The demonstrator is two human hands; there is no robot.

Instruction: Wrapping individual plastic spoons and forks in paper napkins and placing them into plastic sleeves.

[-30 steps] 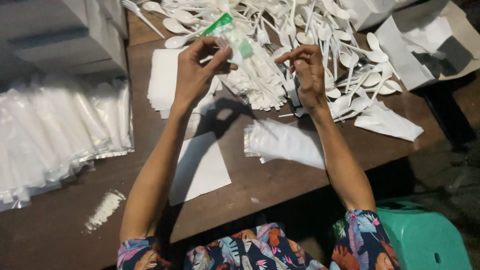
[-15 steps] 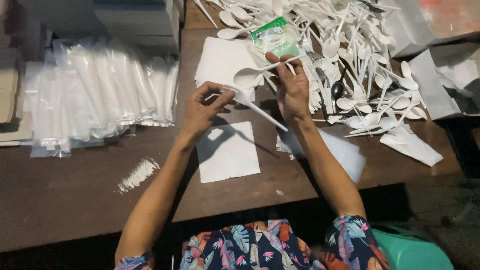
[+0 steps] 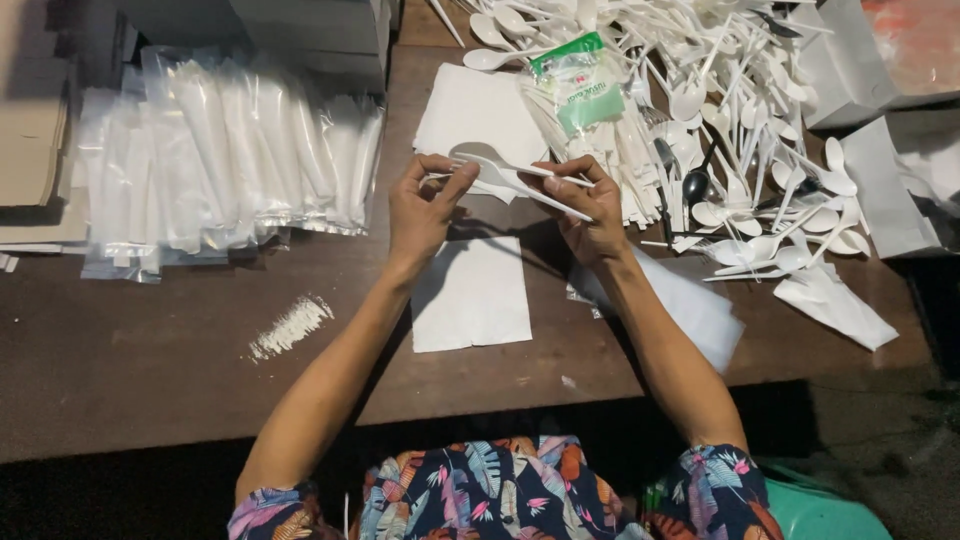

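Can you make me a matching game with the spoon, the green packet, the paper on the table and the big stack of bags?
Things:
1. white plastic spoon
2. green sachet packet
3. flat white paper napkin
4. stack of clear filled plastic bags

Places:
a. on the table, left of both hands
b. held between left hand and right hand
c. on the pile beyond the right hand
d. on the table between the forearms

Pairs: 1-b, 2-c, 3-d, 4-a
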